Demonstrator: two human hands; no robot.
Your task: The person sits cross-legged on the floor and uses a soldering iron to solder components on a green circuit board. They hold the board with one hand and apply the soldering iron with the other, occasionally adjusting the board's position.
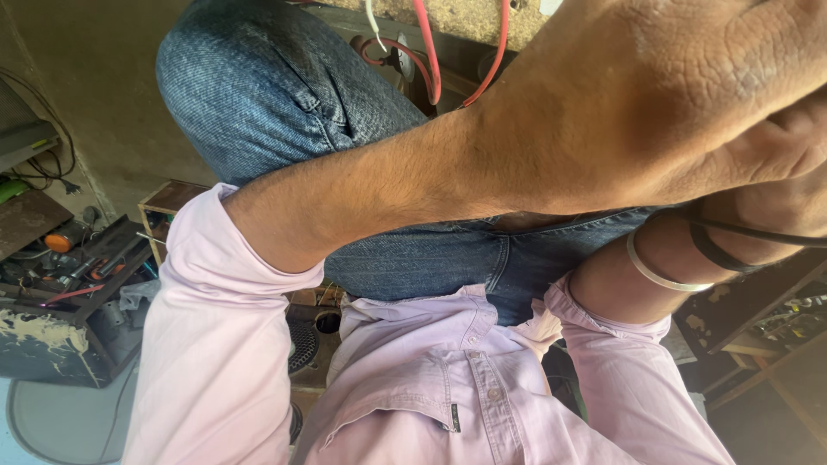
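A bare left hand (689,77) fills the upper right of the frame, closest to the lens, its back turned to the camera and its forearm running down and left to a rolled pale lilac shirt sleeve (207,344); whether its grip is wide, narrow or closed on anything cannot be told, since the fingers run out of view. Going left to right: at the far left an open, paint-smeared toolbox (60,301) sits on the floor, crowded with hand tools that are too small to tell apart, with black cables (47,172) hanging on the wall above it. Next comes a small wooden box (168,207) just beside the sleeve, then a raised knee in blue jeans (276,86). Above the knee, red wires (431,60) loop down from the edge of a chipboard desk (457,15), just left of the left hand. At the right edge the right hand (792,164) lies tucked under the left, touching it, its grip also impossible to judge. A thin black cord (758,231) crosses the right wrist, which wears a silver bangle (659,274) and a black band (715,254)
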